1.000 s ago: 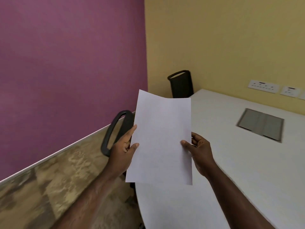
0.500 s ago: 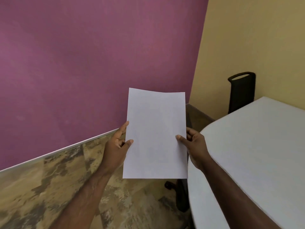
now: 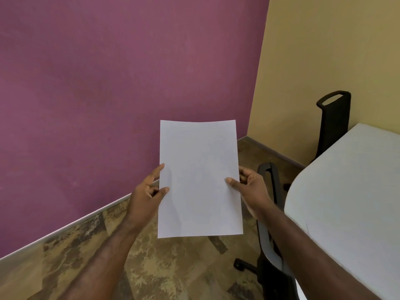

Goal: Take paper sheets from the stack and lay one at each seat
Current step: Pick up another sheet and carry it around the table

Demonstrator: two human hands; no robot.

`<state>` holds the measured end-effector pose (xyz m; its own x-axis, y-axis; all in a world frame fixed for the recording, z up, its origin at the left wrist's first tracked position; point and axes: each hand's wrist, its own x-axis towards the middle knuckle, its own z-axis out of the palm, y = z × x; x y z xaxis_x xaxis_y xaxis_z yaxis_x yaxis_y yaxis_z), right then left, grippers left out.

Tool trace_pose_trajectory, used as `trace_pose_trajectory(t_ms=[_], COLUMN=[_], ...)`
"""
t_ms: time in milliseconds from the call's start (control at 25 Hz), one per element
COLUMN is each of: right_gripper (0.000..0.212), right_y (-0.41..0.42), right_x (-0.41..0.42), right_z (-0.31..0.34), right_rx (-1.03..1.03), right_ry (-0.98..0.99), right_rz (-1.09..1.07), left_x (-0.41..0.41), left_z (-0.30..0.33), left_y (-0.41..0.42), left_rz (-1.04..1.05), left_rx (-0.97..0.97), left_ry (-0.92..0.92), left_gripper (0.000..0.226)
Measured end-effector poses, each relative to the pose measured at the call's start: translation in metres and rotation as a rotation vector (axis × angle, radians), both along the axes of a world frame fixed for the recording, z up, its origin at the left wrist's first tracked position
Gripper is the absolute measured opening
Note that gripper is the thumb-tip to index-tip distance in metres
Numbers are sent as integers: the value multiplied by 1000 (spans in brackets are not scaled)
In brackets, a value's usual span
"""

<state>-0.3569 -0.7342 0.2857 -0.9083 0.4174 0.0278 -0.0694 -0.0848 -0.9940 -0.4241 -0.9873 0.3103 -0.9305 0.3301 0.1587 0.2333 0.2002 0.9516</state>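
Both our hands pinch one blank paper sheet (image 3: 200,178) upright between them, left hand (image 3: 147,198) on its left edge, right hand (image 3: 251,191) on its right; we read no writing. Right of the grip, the white table (image 3: 350,191) and two black chairs (image 3: 270,213) have slid rightward since half a second ago.

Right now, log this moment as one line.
left hand: grips paper | right hand: grips paper | paper: off table, unplaced
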Motion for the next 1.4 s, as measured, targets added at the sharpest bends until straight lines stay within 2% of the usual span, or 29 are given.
trace_pose_trajectory(t_ms=[480, 960, 1160, 1400], right_gripper=[28, 32, 31, 40], right_y=[144, 279, 340, 448], right_x=[-216, -348, -379, -399], right_z=[-4, -9, -6, -14], right_rx=[-46, -19, 5, 4], right_ry=[14, -15, -26, 14], right_rz=[-278, -686, -842, -963], left_x=[-296, -494, -550, -596], left_z=[-22, -18, -20, -40], left_y=[163, 368, 464, 609], left_rz=[-237, -609, -803, -922], left_rx=[-121, -38, -19, -38], left_ry=[71, 139, 140, 184], left_gripper=[64, 63, 65, 70])
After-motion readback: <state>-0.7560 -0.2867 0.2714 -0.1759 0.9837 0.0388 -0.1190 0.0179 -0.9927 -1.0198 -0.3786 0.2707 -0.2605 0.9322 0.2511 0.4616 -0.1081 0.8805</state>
